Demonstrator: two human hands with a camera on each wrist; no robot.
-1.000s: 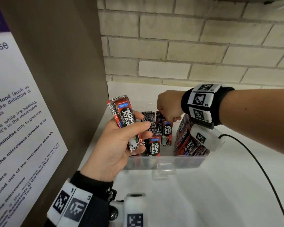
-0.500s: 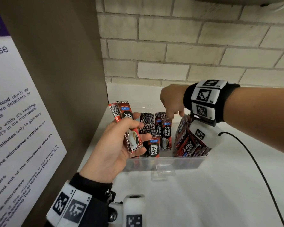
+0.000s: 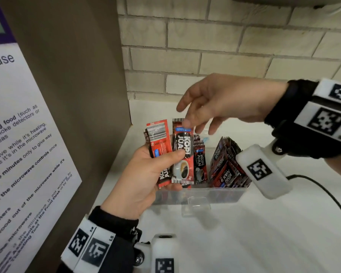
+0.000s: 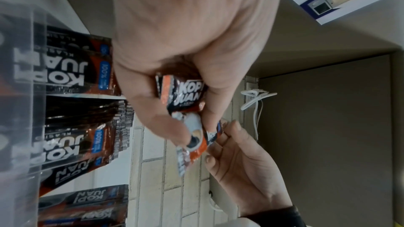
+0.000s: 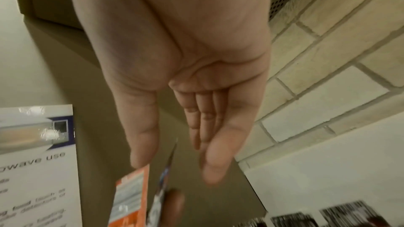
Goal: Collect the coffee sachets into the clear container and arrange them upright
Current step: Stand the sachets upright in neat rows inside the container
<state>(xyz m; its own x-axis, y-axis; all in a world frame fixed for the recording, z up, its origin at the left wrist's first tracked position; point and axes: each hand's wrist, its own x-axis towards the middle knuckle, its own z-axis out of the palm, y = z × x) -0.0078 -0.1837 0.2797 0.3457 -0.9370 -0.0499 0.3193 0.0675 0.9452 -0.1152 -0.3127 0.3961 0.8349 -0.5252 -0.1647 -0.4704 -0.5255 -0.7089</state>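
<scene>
Countertop point(image 3: 244, 243), white, runs into a corner: brick wall point(image 3: 224, 62) at the back, brown cabinet side point(image 3: 71, 95) w/ a printed notice point(image 3: 24, 154) tight on the left. Open room is to the right and toward the viewer. Clear container point(image 3: 215, 194) sits on the countertop near that corner, its left end just beside the cabinet side. Inside, sachets in container point(image 3: 227, 170) lean in a packed row at the right; a few more stand upright at the back, w/ a gap between the two groups. Left hand point(image 3: 144, 178) is over the container's left end, thumb and fingers clamped on a fan of held sachets point(image 3: 182, 154): red-black packs, white lettering, a coffee cup picture, one showing its barcode side. Right hand point(image 3: 224, 101) hovers just above them, fingers spread and straight, gripping nothing; a fingertip overlaps the top edge of the front pack, contact unclear.
</scene>
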